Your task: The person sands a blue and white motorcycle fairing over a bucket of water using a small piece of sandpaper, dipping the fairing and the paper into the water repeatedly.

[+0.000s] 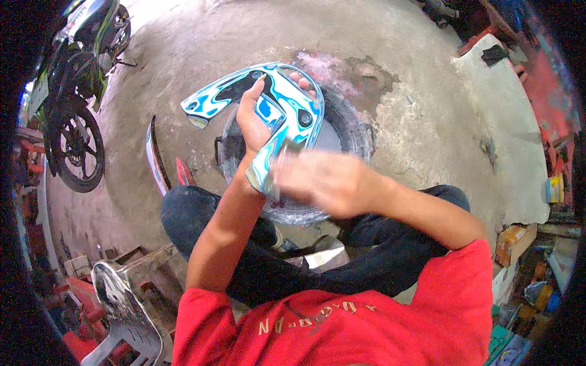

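My left hand [250, 119] grips a curved plastic motorcycle body panel [287, 94] with a swirled white, blue and black surface. Its thumb lies on the face, and fingertips show behind the far part. The panel is held tilted over a dark round basin [360, 137] between my legs, which looks to have greyish water in it. Against the panel's near lower end is my right hand [332, 180], blurred by motion, with curled fingers. A dark greyish piece shows at its fingertips, too smeared to name.
A motorcycle [76, 122] stands at the far left. A long curved dark-edged strip [157, 155] and a red piece [184, 172] lie left of the basin. A worn plastic chair [125, 311] is at the lower left. Boxes and clutter, including a cardboard box [514, 244], line the right.
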### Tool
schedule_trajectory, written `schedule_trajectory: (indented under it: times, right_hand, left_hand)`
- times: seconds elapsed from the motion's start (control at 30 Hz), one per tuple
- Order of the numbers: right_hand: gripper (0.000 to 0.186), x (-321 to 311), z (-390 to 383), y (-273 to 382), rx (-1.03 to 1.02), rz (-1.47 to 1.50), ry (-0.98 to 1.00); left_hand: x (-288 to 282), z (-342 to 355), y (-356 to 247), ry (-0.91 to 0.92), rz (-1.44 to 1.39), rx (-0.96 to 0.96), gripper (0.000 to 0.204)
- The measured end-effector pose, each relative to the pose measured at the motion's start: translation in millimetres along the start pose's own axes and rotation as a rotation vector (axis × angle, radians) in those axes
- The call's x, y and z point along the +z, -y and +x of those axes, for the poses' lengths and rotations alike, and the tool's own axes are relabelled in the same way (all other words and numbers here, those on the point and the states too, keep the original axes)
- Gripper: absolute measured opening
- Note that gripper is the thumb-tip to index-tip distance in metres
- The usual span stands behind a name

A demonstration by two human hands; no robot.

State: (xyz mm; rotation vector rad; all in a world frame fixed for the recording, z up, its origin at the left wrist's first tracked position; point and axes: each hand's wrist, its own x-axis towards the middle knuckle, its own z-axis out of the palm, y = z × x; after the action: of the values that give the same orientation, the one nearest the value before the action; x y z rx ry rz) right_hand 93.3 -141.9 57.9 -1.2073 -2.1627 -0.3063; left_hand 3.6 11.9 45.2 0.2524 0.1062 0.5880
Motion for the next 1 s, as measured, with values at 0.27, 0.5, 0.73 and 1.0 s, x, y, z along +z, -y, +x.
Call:
schedule_trajectory:
  times: [0.27, 0.5, 0.73, 1.0]
  right_hand:
    - [0.039, -0.6, 7.4, -8.7, 0.007, -0.037, 0.019]
    - [0.037, -15.3, -2.8, -45.1, 0.108, -0.179, 0.029]
    - [0.038, -30.7, 2.3, -58.9, 0.168, -0.376, 0.11]
    - [0.038, -37.9, 8.7, -37.8, 0.106, -0.381, 0.194]
  left_hand:
    - [-14.4, -1.3, -5.7, 0.065, 0.011, -0.001, 0.052]
    - [2.4, -4.5, 0.4, -0.013, 0.087, 0.008, 0.045]
    - [1.4, -2.2, -1.1, 0.034, 0.118, 0.024, 0.041]
    - [-8.3, -1.1, -3.6, -0.078, 0.235, 0.048, 0.045]
